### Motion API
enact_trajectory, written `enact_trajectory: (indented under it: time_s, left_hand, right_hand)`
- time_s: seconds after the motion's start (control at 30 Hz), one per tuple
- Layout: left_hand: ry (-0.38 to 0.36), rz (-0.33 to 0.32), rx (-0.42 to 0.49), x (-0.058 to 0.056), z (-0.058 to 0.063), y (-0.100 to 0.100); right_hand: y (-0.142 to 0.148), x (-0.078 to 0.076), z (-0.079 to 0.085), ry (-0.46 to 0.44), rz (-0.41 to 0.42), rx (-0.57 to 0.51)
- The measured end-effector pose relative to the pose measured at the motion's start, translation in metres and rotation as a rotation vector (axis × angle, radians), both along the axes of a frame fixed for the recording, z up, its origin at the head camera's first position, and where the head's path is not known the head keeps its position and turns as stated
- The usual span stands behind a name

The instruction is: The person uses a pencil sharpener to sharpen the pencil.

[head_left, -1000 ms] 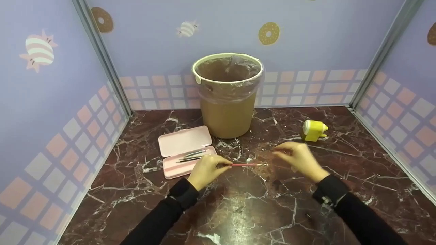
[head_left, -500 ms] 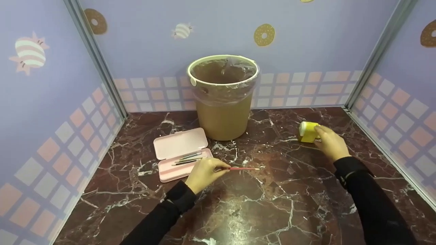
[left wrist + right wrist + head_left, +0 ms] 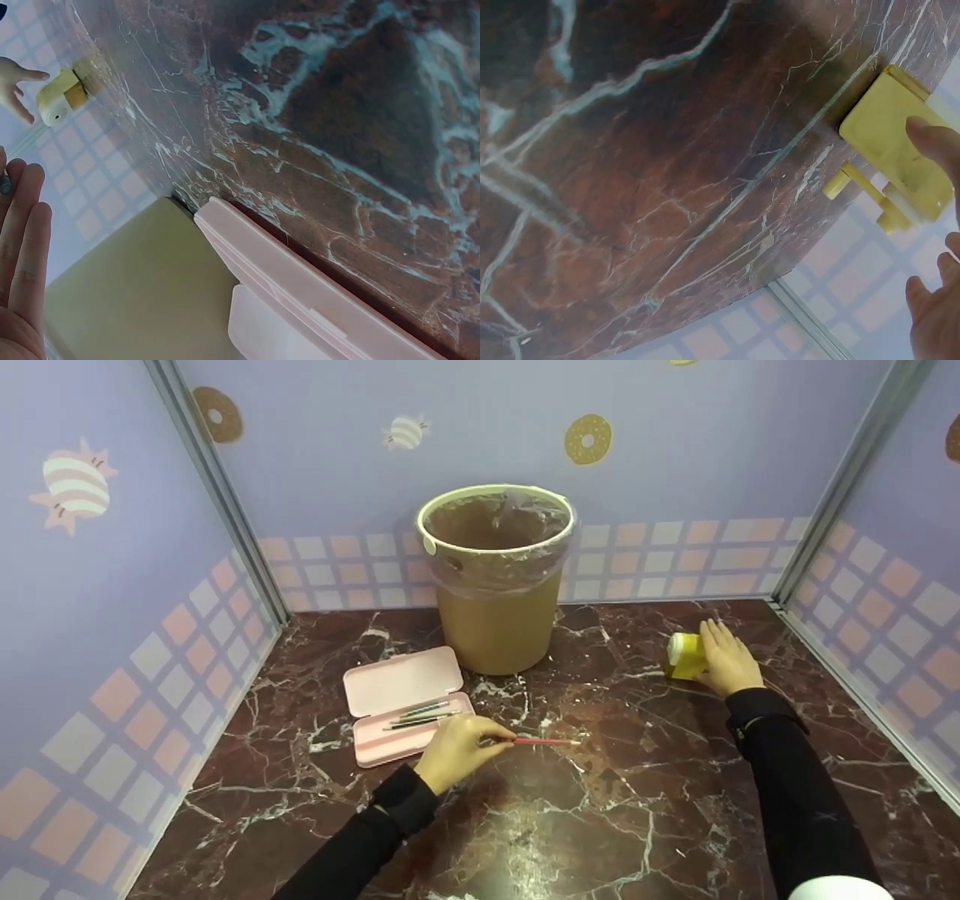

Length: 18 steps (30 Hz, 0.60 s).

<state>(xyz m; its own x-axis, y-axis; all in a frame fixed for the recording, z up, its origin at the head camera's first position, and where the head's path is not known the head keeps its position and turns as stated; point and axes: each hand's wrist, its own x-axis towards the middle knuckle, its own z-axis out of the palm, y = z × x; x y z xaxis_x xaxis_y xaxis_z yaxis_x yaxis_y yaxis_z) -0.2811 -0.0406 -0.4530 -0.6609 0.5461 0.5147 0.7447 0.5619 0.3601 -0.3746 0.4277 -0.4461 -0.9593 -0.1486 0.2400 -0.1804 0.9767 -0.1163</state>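
My left hand (image 3: 457, 751) pinches a red pencil (image 3: 549, 741) by one end, its sharpened tip pointing right, low over the table. The pencil's grey end (image 3: 6, 184) peeks between the fingers in the left wrist view. At the right, my right hand (image 3: 729, 661) is at a yellow pencil sharpener (image 3: 685, 657) with a crank (image 3: 855, 184). Its thumb (image 3: 930, 139) overlaps the sharpener's side in the right wrist view; whether it touches cannot be told. The other fingers are spread, apart from the thumb, not closed round the body.
An open pink pencil case (image 3: 375, 746) with several pencils (image 3: 421, 715) lies left of my left hand. Behind it stands a brown bin (image 3: 499, 622) with a plastic liner. Patterned walls (image 3: 675, 457) border the marble table (image 3: 555, 840). A white rounded object (image 3: 840, 888) shows at the lower right edge.
My right hand has moved right, from near the pencil's tip to the sharpener, and its fingers have straightened. The left hand keeps pinching the pencil in about the same place.
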Motion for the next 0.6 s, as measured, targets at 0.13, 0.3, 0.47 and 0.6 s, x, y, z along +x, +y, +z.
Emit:
enact_trajectory:
  time_s: [0.13, 0.3, 0.47, 0.6]
  left_hand:
    - [-0.025, -0.02, 0.009, 0.0, -0.001, 0.001]
    - [-0.033, -0.018, 0.015, -0.002, -0.003, -0.002]
    - [-0.041, -0.009, 0.021, -0.004, -0.004, -0.004]
    - [-0.057, -0.007, 0.035, -0.004, -0.004, -0.005]
  right_hand:
    - [0.005, 0.0, -0.007, 0.016, 0.009, -0.008]
    - [0.006, -0.002, -0.015, 0.063, 0.038, -0.025]
    - [0.002, -0.004, -0.016, 0.106, 0.028, -0.053]
    - [0.0, -0.006, -0.014, 0.157, 0.034, -0.065]
